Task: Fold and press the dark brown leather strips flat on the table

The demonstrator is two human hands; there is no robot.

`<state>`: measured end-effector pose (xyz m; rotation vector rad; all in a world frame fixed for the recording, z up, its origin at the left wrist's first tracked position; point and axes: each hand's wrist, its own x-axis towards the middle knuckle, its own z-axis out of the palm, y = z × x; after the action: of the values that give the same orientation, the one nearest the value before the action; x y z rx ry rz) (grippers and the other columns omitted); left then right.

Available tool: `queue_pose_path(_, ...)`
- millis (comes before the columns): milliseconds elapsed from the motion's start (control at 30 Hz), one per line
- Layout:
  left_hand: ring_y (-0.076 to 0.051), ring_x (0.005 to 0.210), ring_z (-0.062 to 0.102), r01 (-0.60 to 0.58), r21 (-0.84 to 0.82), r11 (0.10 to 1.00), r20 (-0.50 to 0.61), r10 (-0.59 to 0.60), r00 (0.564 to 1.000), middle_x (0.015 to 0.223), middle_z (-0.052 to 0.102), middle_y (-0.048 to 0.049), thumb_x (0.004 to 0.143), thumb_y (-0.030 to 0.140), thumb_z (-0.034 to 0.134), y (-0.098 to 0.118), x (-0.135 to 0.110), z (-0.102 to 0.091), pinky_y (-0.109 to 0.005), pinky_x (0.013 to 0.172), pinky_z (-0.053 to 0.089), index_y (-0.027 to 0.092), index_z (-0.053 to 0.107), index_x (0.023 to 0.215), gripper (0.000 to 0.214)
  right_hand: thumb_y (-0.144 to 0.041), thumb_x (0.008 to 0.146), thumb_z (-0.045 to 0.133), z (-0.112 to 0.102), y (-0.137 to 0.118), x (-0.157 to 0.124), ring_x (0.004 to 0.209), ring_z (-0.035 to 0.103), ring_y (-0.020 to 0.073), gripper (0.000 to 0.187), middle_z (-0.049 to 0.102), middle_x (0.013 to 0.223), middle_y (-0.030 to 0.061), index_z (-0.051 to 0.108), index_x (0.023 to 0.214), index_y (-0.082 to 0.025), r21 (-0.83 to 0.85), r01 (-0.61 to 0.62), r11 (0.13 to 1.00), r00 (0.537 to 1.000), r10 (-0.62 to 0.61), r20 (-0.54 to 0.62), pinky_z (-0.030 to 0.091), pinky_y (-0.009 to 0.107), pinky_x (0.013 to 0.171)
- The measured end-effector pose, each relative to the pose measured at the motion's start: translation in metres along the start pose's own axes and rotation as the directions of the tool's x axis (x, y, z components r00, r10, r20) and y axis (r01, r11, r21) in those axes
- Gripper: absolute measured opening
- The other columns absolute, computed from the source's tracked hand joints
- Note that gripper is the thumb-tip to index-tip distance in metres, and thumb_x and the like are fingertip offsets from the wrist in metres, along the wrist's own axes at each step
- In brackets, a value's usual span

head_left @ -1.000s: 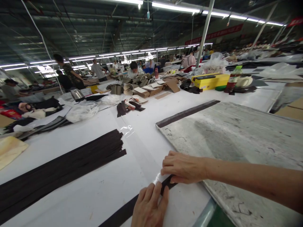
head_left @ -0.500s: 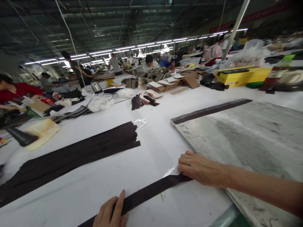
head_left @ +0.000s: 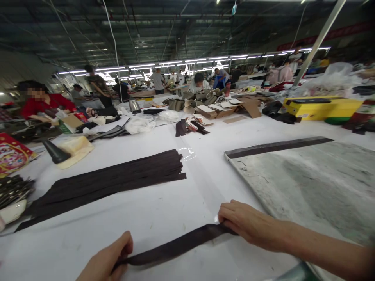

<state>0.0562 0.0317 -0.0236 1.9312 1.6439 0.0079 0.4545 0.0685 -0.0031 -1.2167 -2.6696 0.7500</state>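
Observation:
A dark brown strip of fabric (head_left: 172, 248) stretches between my two hands over the white table, bowed slightly upward near its right end. My left hand (head_left: 109, 257) pinches it near the bottom of the view, the thumb and fingers closed round it. Closed on its other end is my right hand (head_left: 244, 223), beside the edge of a grey, stained board (head_left: 304, 175). Another dark strip (head_left: 278, 147) lies along the board's far edge. To the left, a stack of similar dark strips (head_left: 117, 181) is spread on the table.
A cream block with a black cone-shaped piece (head_left: 57, 151) stands at left, near a red patterned bag (head_left: 14, 154). Farther back are clear plastic (head_left: 140, 124), cardboard pieces (head_left: 250, 107) and a yellow box (head_left: 322, 108). A person in red (head_left: 48, 103) works at left; others are beyond.
My left hand has gone from resting flat-fingered on the strip to pinching it. The strip has lifted and bowed between my hands. The view has swung left.

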Motion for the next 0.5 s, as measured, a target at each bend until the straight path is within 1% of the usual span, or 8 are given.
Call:
queue_pose_path(67, -0.016, 0.071, 0.058, 0.015, 0.106, 0.994, -0.077, -0.007, 0.997, 0.075, 0.063, 0.0042, 0.076, 0.017, 0.043, -0.028, -0.007, -0.021, -0.023, 0.067, 0.042, 0.024, 0.049, 0.080, 0.010, -0.010, 0.094, 0.043, 0.009, -0.017, 0.011, 0.079, 0.054, 0.0163, 0.016, 0.059, 0.090, 0.0005, 0.054, 0.091, -0.021, 0.068, -0.013, 0.998, 1.000, 0.014, -0.002, 0.039, 0.027, 0.071)
queue_pose_path(133, -0.019, 0.078, 0.061, 0.054, 0.304, 0.951, -0.206, 0.011, 0.978, 0.082, 0.066, 0.0009, 0.079, 0.011, 0.038, -0.049, -0.017, -0.041, -0.029, 0.075, 0.044, 0.022, 0.058, 0.085, 0.023, -0.007, 0.091, 0.043, 0.023, -0.032, 0.023, 0.081, 0.054, 0.0167, 0.019, 0.060, 0.093, 0.0011, 0.054, 0.095, -0.021, 0.090, 0.006, 0.996, 1.000, -0.005, -0.013, 0.040, 0.027, 0.072)
queue_pose_path(233, -0.027, 0.099, 0.061, 0.158, 0.599, 0.785, -0.446, 0.163, 0.880, 0.102, 0.067, -0.0080, 0.075, -0.001, 0.033, -0.048, -0.029, -0.047, -0.047, 0.095, 0.039, 0.019, 0.066, 0.099, 0.046, 0.002, 0.085, 0.042, 0.048, -0.051, 0.040, 0.081, 0.054, 0.0187, 0.028, 0.059, 0.094, 0.0034, 0.056, 0.097, -0.019, 0.012, 0.034, 0.999, 0.999, -0.034, -0.023, 0.040, 0.031, 0.077)
queue_pose_path(300, -0.026, 0.105, 0.059, 0.108, 0.675, 0.730, -0.498, 0.343, 0.797, 0.113, 0.064, -0.0097, 0.072, -0.006, 0.032, -0.024, -0.030, -0.028, -0.047, 0.097, 0.039, 0.019, 0.066, 0.106, 0.053, 0.006, 0.081, 0.042, 0.061, -0.059, 0.047, 0.080, 0.052, 0.0204, 0.031, 0.058, 0.093, 0.0051, 0.057, 0.095, -0.018, -0.060, 0.040, 0.997, 0.999, -0.040, -0.012, 0.040, 0.034, 0.079)
queue_pose_path(367, -0.020, 0.107, 0.059, -0.147, 0.688, 0.711, -0.452, 0.577, 0.680, 0.117, 0.064, -0.0074, 0.076, -0.005, 0.033, 0.010, -0.024, 0.003, -0.034, 0.091, 0.046, 0.020, 0.063, 0.113, 0.054, 0.006, 0.081, 0.042, 0.069, -0.062, 0.050, 0.081, 0.051, 0.0222, 0.031, 0.058, 0.095, 0.0065, 0.058, 0.094, -0.017, -0.097, 0.042, 0.994, 0.999, -0.042, -0.006, 0.040, 0.036, 0.078)
queue_pose_path(433, -0.019, 0.098, 0.062, -0.405, 0.679, 0.612, -0.394, 0.769, 0.503, 0.108, 0.067, -0.0063, 0.088, 0.006, 0.036, 0.044, -0.012, 0.035, -0.029, 0.086, 0.050, 0.016, 0.063, 0.112, 0.038, 0.006, 0.081, 0.043, 0.073, -0.062, 0.051, 0.083, 0.050, 0.0236, 0.031, 0.057, 0.096, 0.0070, 0.059, 0.096, -0.017, -0.113, 0.042, 0.993, 0.999, -0.043, -0.008, 0.040, 0.038, 0.078)
queue_pose_path(467, -0.018, 0.095, 0.063, -0.460, 0.664, 0.589, -0.395, 0.799, 0.454, 0.105, 0.069, -0.0046, 0.092, 0.008, 0.035, 0.057, -0.005, 0.048, -0.027, 0.085, 0.051, 0.016, 0.063, 0.111, 0.034, 0.006, 0.080, 0.044, 0.073, -0.061, 0.050, 0.084, 0.050, 0.0240, 0.031, 0.057, 0.096, 0.0069, 0.058, 0.097, -0.016, -0.118, 0.044, 0.992, 0.999, -0.045, -0.009, 0.040, 0.038, 0.078)
queue_pose_path(500, -0.018, 0.095, 0.063, -0.492, 0.655, 0.573, -0.373, 0.812, 0.448, 0.105, 0.069, -0.0050, 0.095, 0.012, 0.035, 0.067, 0.001, 0.058, -0.027, 0.083, 0.052, 0.014, 0.062, 0.112, 0.033, 0.006, 0.080, 0.044, 0.073, -0.060, 0.050, 0.084, 0.050, 0.0241, 0.031, 0.057, 0.095, 0.0068, 0.058, 0.097, -0.016, -0.123, 0.044, 0.991, 0.999, -0.046, -0.010, 0.040, 0.039, 0.079)
